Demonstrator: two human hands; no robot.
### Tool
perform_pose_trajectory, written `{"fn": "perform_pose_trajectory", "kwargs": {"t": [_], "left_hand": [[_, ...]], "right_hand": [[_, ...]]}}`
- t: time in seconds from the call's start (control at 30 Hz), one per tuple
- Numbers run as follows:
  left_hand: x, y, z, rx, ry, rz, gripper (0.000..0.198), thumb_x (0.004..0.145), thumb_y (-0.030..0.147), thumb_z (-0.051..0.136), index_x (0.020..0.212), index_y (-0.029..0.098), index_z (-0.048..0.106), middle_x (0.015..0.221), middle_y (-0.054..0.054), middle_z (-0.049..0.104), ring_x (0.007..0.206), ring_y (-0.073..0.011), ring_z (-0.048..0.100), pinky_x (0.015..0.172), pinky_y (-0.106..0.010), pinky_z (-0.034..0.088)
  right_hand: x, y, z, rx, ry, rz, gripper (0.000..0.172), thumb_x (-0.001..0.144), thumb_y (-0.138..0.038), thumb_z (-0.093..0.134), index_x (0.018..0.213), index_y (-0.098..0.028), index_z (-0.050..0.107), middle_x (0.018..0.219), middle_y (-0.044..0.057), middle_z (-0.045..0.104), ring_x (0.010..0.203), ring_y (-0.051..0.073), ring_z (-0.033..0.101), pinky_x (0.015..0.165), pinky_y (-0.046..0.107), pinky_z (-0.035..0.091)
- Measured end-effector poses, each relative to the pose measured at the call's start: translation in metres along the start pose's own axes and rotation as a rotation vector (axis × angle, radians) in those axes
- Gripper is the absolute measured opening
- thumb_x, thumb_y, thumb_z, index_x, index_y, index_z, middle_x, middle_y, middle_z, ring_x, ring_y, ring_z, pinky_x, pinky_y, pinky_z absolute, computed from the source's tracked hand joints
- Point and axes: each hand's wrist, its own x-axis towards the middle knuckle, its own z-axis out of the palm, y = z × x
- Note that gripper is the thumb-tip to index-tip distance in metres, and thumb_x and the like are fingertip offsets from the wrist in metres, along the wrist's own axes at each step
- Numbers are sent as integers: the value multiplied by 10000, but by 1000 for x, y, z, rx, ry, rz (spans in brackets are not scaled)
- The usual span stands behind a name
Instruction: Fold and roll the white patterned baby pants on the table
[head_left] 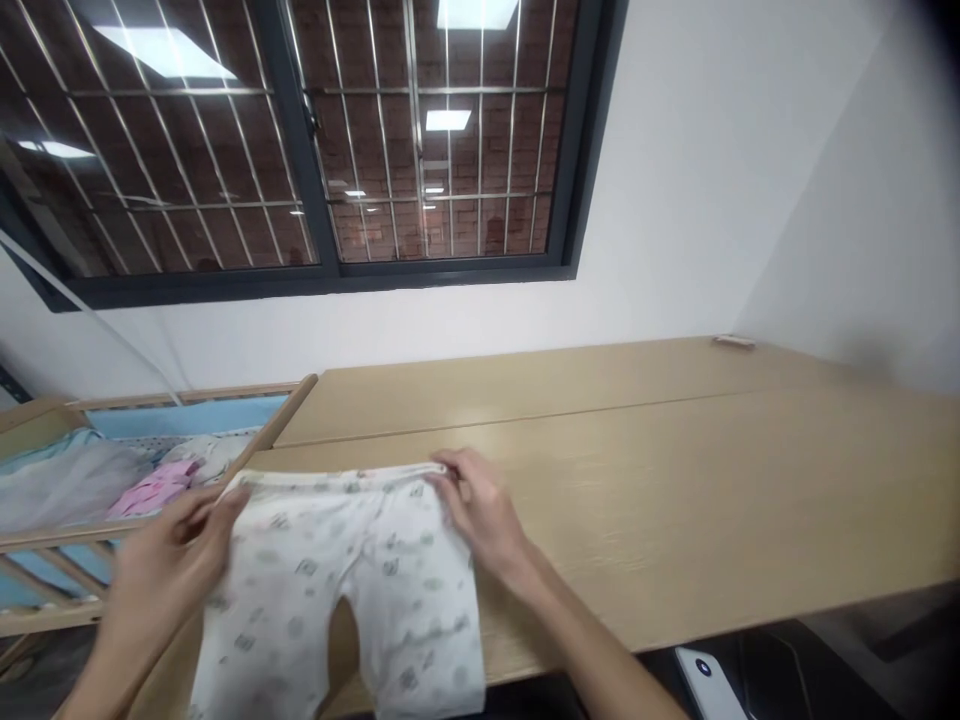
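A pair of small white baby pants (390, 560) with a grey-green print is stretched between my hands, waistband at the top and legs hanging toward me. My left hand (176, 560) pinches the left end of the waistband between thumb and fingers. At the right end of the waistband, my right hand (480, 505) grips the cloth the same way. The pants are over the near left edge of a light wooden table (637, 480), whose surface shows through the gap between the legs. The lower part of the left leg runs out of view.
Left of the table stands a wooden crib (52, 540) with blue lining, holding pink cloth (157, 487) and white bedding (67, 485). A white phone (709, 680) lies below the table's front edge. A small flat item (733, 341) rests at the far right corner. Behind is a barred window (450, 270).
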Motion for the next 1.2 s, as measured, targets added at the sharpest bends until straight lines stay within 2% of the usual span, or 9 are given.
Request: {"fn": "perform_pose_trajectory", "kwargs": {"t": [0.1, 0.33, 0.47, 0.6, 0.77, 0.87, 0.97, 1.1, 1.2], "left_hand": [[34, 14, 48, -205, -75, 66, 444, 870, 645, 544, 966, 234, 681, 797, 11, 718, 723, -202, 660, 631, -268, 502], [81, 17, 161, -141, -347, 129, 442, 931, 548, 435, 996, 184, 677, 959, -68, 747, 886, -248, 680, 748, -303, 501], [95, 15, 208, -30, -399, 85, 316, 960, 419, 441, 1068, 197, 639, 1003, -77, 736, 899, -229, 680, 718, -287, 465], [106, 16, 238, 116, -428, 57, 254, 986, 352, 413, 1021, 213, 623, 1053, -105, 717, 993, -256, 657, 725, -299, 433], [114, 22, 248, 233, -468, 63, 234, 999, 318, 432, 987, 183, 623, 1073, -131, 692, 1030, -256, 638, 813, -339, 451], [115, 35, 241, 271, -481, 90, 220, 989, 283, 445, 1011, 150, 618, 1074, -148, 674, 1044, -271, 623, 859, -377, 457], [105, 61, 230, 291, -456, 153, 231, 956, 220, 441, 1093, 116, 595, 1185, -227, 622, 1179, -339, 554, 941, -426, 419], [50, 119, 213, 227, -525, 334, 273, 977, 315, 438, 1142, 150, 580, 1204, -183, 633, 1178, -317, 556, 975, -417, 408], [-15, 164, 196, 130, -742, 487, 294, 957, 478, 479, 918, 236, 643, 896, -68, 712, 844, -240, 666, 763, -349, 479]], "right_hand": [[35, 37, -16, -56, -36, 104, 215, 981, -369, 546, 1061, -222, 681, 1039, 73, 699, 973, 222, 647, 910, 354, 508], [81, 135, -9, -271, -229, 242, 240, 1000, -232, 432, 1041, -170, 660, 1046, 89, 689, 968, 204, 621, 874, 308, 447], [89, 182, 9, -488, -300, 311, 232, 993, -193, 439, 1035, -165, 665, 1090, 104, 658, 1064, 209, 565, 932, 318, 377], [92, 214, 25, -523, -315, 380, 216, 987, -196, 459, 1051, -172, 664, 1112, 112, 655, 1119, 231, 530, 959, 358, 319], [92, 235, 34, -514, -335, 433, 176, 957, -190, 521, 1076, -203, 650, 1176, 90, 658, 1168, 231, 514, 948, 360, 290], [93, 239, 34, -505, -345, 460, 153, 946, -209, 545, 1055, -199, 651, 1151, 92, 677, 1149, 237, 531, 936, 369, 289], [97, 241, 32, -486, -362, 490, 138, 935, -217, 548, 1021, -194, 654, 1057, 84, 707, 1089, 237, 567, 927, 380, 296], [105, 243, 28, -449, -396, 518, 120, 910, -232, 565, 976, -198, 659, 956, 54, 731, 987, 221, 613, 904, 368, 324], [110, 246, 24, -423, -424, 535, 94, 889, -247, 584, 904, -197, 662, 926, 35, 741, 927, 202, 635, 882, 343, 350]]}}
